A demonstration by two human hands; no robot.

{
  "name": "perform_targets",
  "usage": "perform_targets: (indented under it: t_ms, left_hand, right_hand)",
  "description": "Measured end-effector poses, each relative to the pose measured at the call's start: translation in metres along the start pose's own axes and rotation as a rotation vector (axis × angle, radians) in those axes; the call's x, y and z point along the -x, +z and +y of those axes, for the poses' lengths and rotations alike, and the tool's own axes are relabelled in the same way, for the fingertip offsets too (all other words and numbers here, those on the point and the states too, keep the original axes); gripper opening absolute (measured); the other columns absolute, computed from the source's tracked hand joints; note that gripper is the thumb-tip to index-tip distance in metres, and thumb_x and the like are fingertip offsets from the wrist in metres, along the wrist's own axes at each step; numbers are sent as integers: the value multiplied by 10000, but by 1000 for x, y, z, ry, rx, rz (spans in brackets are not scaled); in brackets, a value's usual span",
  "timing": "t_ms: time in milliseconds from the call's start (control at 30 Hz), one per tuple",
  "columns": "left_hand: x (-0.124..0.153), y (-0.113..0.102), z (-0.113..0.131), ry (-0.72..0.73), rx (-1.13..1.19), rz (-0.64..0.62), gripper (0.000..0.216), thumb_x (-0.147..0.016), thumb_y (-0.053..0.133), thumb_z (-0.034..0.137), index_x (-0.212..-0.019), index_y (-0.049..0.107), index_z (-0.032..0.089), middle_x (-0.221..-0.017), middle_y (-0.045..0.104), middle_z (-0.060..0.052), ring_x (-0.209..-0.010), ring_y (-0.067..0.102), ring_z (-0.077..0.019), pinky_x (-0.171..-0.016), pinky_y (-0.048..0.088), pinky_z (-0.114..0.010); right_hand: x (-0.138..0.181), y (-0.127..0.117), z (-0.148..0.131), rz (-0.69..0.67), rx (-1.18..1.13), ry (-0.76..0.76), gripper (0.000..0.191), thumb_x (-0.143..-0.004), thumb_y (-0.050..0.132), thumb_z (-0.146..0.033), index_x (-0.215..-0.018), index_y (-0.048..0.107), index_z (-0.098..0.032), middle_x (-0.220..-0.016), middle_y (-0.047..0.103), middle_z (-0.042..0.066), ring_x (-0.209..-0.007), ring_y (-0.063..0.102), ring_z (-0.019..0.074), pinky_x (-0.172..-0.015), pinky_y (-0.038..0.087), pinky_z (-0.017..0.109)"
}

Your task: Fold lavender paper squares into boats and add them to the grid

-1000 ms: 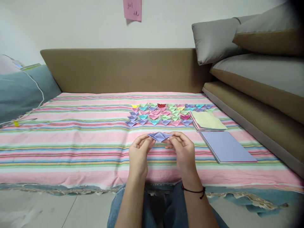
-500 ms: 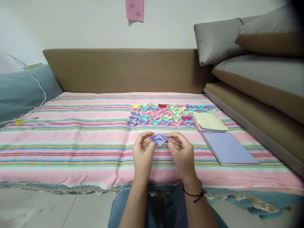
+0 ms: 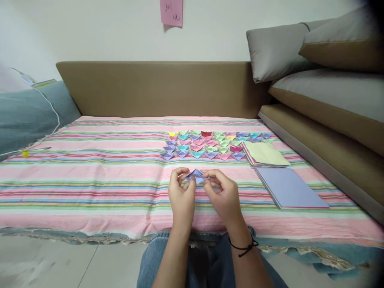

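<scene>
Between both hands, above the striped cloth (image 3: 99, 176), is a small lavender paper boat (image 3: 197, 173) with a raised peak in its middle. My left hand (image 3: 182, 192) pinches its left end, the thumb pressed against the front of the folds. At the other end, my right hand (image 3: 223, 192) grips the paper between thumb and fingers. Beyond the hands, several folded paper boats (image 3: 197, 154) in pink, green, blue, yellow and red lie in rows on the cloth.
To the right lie a stack of lavender paper (image 3: 291, 188) and a pile topped with pale yellow sheets (image 3: 267, 154). Grey and brown cushions (image 3: 330, 96) are heaped at the right. A white cable (image 3: 55, 114) runs along the left side, by a blue cushion (image 3: 33, 104).
The paper boat's middle now stands up in a peak, where it looked flatter before. My left thumb has moved onto its front, and my right hand has shifted left.
</scene>
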State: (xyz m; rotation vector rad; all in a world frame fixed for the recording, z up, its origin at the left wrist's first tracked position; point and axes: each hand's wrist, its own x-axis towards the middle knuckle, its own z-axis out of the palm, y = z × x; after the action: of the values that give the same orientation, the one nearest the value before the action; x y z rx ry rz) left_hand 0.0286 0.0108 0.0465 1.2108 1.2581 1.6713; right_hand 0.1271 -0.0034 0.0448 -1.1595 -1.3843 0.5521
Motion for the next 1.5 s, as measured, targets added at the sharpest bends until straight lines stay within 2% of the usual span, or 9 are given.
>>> perform_targets:
  t_ms: [200, 433, 633, 833, 1033, 1200, 1500]
  left_hand:
    - [0, -1, 0, -22, 46, -14, 174, -704, 597, 111, -864, 564, 172, -910, 601, -39, -862, 628, -153, -709, 516, -238]
    - [3, 1, -2, 11, -10, -2, 157, -728, 554, 118, -866, 607, 173, -917, 641, -52, -931, 625, -174, -761, 517, -251]
    - [4, 3, -5, -1, 78, -67, 216, -713, 538, 82, -899, 611, 163, -929, 670, -59, -929, 648, -175, -810, 522, -277]
    - [5, 4, -4, -24, 74, -85, 249, -698, 516, 51, -896, 610, 170, -934, 680, -55, -929, 657, -184, -783, 533, -274]
    - [4, 4, -4, -34, 120, -48, 229, -690, 529, 62, -881, 602, 165, -891, 684, -47, -885, 668, -173, -753, 537, -261]
    - [2, 3, -2, -61, 159, -51, 200, -681, 570, 96, -868, 606, 158, -882, 687, -49, -836, 675, -170, -724, 537, -259]
    - [3, 4, -1, -51, 128, -54, 200, -675, 554, 88, -854, 612, 155, -847, 691, -46, -809, 678, -168, -711, 537, -259]
  right_hand:
    - [1, -1, -1, 5, 26, -3, 144, -753, 488, -130, -845, 575, -199, -865, 666, 24, -788, 668, 164, -640, 548, 229]
    - [0, 1, 3, -4, 105, -77, 146, -760, 463, -108, -817, 551, -209, -924, 672, 54, -915, 654, 193, -753, 547, 290]
    - [-1, 1, 5, 30, 255, -162, 155, -784, 468, -111, -808, 584, -211, -932, 682, 80, -943, 631, 223, -815, 505, 364]
    - [-3, 0, 5, 59, 181, -130, 154, -778, 495, -100, -772, 604, -208, -934, 684, 78, -961, 618, 219, -856, 484, 383]
    - [-4, -1, 7, -47, 213, -201, 200, -750, 538, -105, -865, 661, -214, -1109, 639, 87, -1087, 551, 231, -952, 435, 423]
    - [-4, -1, 10, -74, 272, -226, 263, -733, 553, -118, -944, 669, -223, -1200, 592, 90, -1157, 500, 250, -973, 419, 452]
    - [-4, 0, 12, -26, 322, -261, 238, -787, 516, -125, -910, 691, -228, -1164, 602, 92, -1155, 486, 260, -968, 420, 474]
